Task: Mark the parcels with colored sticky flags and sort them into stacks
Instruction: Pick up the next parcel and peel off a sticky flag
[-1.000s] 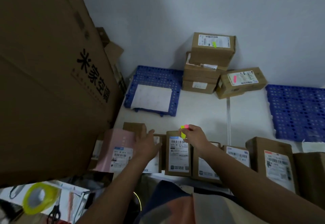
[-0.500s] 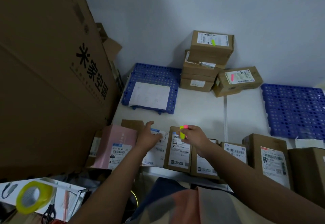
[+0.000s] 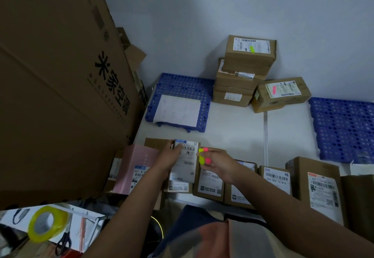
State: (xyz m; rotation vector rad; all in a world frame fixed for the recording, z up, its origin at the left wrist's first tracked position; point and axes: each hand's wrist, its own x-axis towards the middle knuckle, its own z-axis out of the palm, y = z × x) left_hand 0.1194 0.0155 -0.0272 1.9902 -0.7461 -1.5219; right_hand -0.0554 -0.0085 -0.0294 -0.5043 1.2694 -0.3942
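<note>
A row of brown parcels point(image 3: 276, 178) with white labels stands along the near edge of the white table point(image 3: 232, 132). My left hand point(image 3: 169, 155) grips one labelled parcel point(image 3: 185, 164) from that row, tilted up toward me. My right hand point(image 3: 217, 163) pinches a small pad of yellow and pink sticky flags point(image 3: 203, 156) just right of that parcel's label. At the back, a stack of three parcels point(image 3: 242, 71) has a yellow flag on top. Beside it lies a parcel point(image 3: 281, 93) with a pink flag.
A huge cardboard box point(image 3: 56, 87) fills the left side. Blue perforated pallets lie at the back left point(image 3: 182, 87), with a white sheet on it, and at the right point(image 3: 344, 128). A pink parcel point(image 3: 135, 166) stands left of the row. Yellow tape roll point(image 3: 47, 224) and scissors point(image 3: 63, 243) sit lower left.
My left hand has closed on a labelled parcel and lifted it out of the row, tilting its label up. My right hand with the flags stayed beside it.
</note>
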